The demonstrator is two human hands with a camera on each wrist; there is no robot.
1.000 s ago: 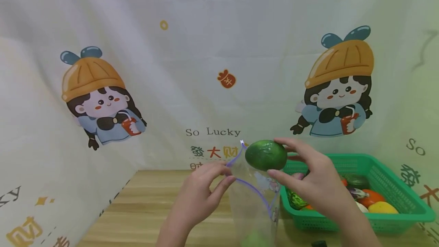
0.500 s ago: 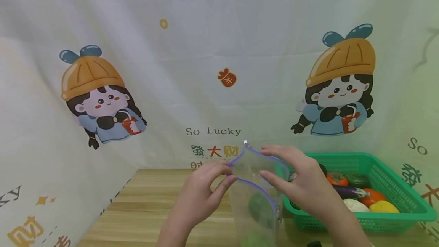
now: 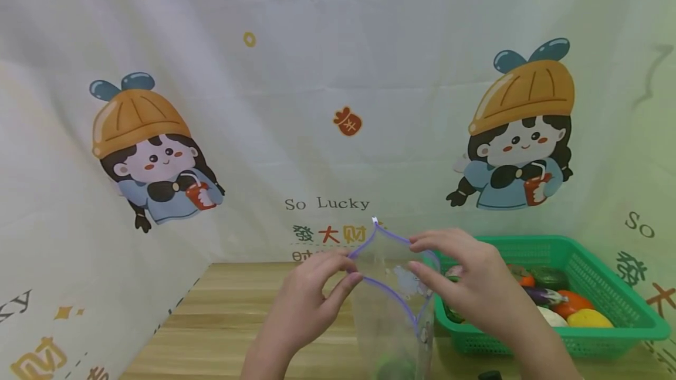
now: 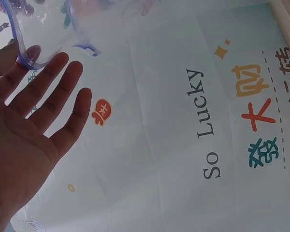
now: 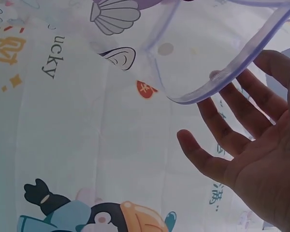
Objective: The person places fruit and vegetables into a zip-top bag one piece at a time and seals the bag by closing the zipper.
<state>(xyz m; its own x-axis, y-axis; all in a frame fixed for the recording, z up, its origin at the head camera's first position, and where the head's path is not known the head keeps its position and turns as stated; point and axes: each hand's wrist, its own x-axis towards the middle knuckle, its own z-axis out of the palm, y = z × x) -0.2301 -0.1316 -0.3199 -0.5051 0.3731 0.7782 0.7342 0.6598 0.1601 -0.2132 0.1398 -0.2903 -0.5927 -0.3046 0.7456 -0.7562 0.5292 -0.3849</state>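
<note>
Our left hand (image 3: pixel 311 298) pinches the rim of the bag (image 3: pixel 377 315); our right hand (image 3: pixel 475 274), fingers spread, touches its right side. Held upright over the tabletop (image 3: pixel 211 321), the film should be limp and slick — we'd grip the stiffer rim, since the green produce (image 3: pixel 396 366) probably weighs low. It looks clear, purple-edged, printed; a green basket (image 3: pixel 620 286) sits beyond, rightward.

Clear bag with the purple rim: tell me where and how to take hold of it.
Probably best pinched at the right side of the purple rim, opposite the left hand, coming from the right, where the right hand is. The bag stands with its mouth spread open upward, leaving a thin edge to straddle, while a green item sits low inside.
</note>
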